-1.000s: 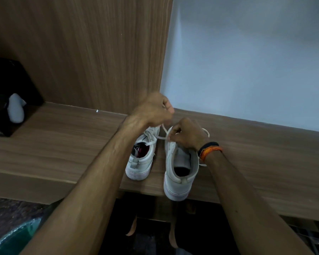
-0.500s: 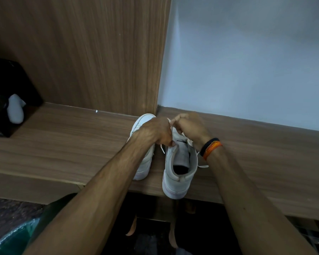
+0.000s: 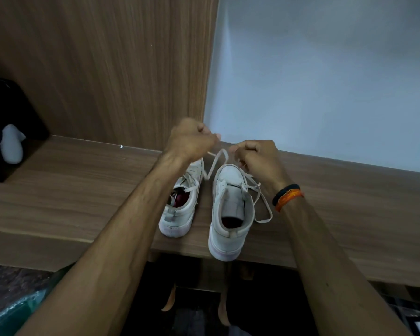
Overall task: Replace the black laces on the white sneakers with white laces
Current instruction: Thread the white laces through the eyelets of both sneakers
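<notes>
Two white sneakers stand side by side on a wooden shelf [image 3: 83, 200], heels toward me. The left sneaker [image 3: 182, 209] has white laces and a red lining. The right sneaker [image 3: 228, 214] overhangs the shelf's front edge a little. A white lace [image 3: 216, 163] runs from its toe end up between my hands. My left hand [image 3: 192, 139] grips one stretch of that lace above the left sneaker. My right hand [image 3: 255, 156] pinches the lace over the right sneaker's toe. More lace loops loosely beside the right sneaker. No black lace is visible.
A wood-grain panel [image 3: 107, 69] and a pale wall [image 3: 325, 81] rise behind the shelf. A black box [image 3: 7, 117] with a white object [image 3: 11, 146] sits at the far left. Below the shelf are bare feet on a dark floor [image 3: 199, 311] and a green bag [image 3: 15, 314].
Both hands have lifted and spread apart from the right sneaker's tongue, drawing the white lace out toward the toe. The sneakers have stayed in place.
</notes>
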